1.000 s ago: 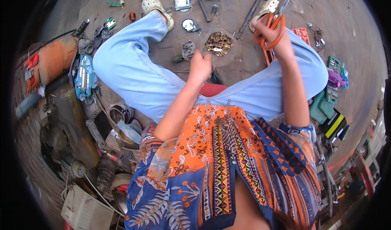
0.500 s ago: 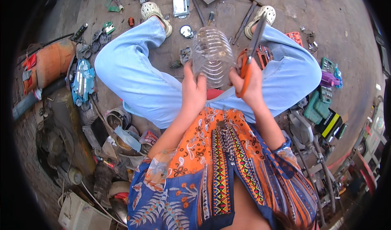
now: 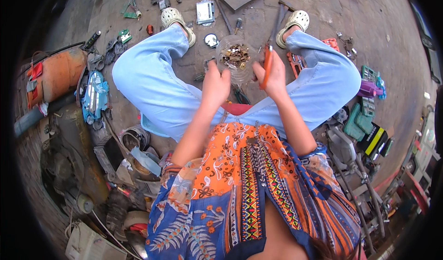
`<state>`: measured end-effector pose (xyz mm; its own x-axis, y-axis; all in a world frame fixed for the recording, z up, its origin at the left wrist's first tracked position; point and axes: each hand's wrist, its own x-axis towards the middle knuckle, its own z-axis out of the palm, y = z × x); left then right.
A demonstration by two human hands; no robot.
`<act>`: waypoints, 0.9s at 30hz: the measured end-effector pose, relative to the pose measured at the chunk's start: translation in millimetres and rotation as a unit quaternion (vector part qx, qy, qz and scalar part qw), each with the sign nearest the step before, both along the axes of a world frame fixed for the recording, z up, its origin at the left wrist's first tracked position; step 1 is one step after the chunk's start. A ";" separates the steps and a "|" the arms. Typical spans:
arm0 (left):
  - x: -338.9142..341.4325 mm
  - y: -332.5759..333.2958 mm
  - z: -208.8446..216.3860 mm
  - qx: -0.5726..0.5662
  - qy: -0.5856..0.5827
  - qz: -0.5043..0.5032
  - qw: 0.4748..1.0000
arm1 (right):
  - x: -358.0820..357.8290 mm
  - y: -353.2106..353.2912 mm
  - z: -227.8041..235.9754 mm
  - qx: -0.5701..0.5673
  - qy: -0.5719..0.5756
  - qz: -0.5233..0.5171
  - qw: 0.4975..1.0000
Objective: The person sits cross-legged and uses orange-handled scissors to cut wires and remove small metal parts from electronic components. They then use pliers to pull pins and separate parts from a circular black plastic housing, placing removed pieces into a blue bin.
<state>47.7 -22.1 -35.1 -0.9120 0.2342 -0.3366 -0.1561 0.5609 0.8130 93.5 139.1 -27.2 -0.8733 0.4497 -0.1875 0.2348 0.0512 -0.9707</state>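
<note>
A clear, ribbed plastic container (image 3: 233, 40) is upright between my hands, its open top toward me. Small brown and brassy metal pieces (image 3: 236, 56) lie inside it. My left hand (image 3: 216, 81) is closed on the container's left side. At its right side, my right hand (image 3: 272, 77) grips orange-handled scissors (image 3: 267, 66) with the dark blades pointing away from me. The thumb of that hand is against or very close to the container wall. Below the container, pliers (image 3: 240, 96) lie partly hidden on the ground between my legs.
Beyond the container are a screwdriver (image 3: 238, 26), a hammer (image 3: 282, 12) and a silver metal box (image 3: 205, 12). An orange cylinder (image 3: 60, 73) and blue-wrapped package (image 3: 95, 95) lie left. Green tool cases (image 3: 359, 121) are right of my knee; scrap parts crowd both sides.
The container has turned from its side to upright, bringing its opening and the metal pieces into view. Both hands moved slightly away from me, and the scissors shifted left with my right hand.
</note>
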 end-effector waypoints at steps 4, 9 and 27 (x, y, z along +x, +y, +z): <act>24.5 3.6 39.5 0.055 0.031 0.012 0.998 | 22.6 -5.5 19.4 0.033 0.047 -0.017 0.998; -14.3 4.6 3.1 -0.008 -0.017 -0.005 1.000 | -5.3 -3.6 -0.3 0.030 0.015 -0.013 0.999; -11.8 14.7 22.7 0.076 -0.091 0.016 0.993 | -13.9 9.8 13.1 0.012 -0.001 -0.004 1.000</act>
